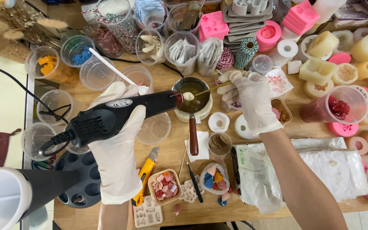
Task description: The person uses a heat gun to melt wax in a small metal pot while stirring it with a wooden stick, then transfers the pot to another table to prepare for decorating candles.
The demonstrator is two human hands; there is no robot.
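Head view: a gloved left hand [118,140] is clenched round the grip of a black glue gun [107,117], forearm rising from the bottom edge, nozzle levelled to the right w/ a pale blob at its tip over a small metal pot [192,94]. The gloved right hand [252,102], arm angling in from lower right, pinches a thin wooden stick [209,89] btwn fingertips; the stick's far end reaches the blob above the pot. The pot sits on a white warmer near the centre of the wooden table [171,170], brown handle pointing toward the person, liquid inside. Clear plastic cups ring the bench: one at left w/ orange pieces [47,64], another w/ blue pieces [81,55], one at right w/ red bits [337,106]. A small bowl of pink and red shapes [165,186] lies near the left wrist, beside a yellow box cutter [146,172].
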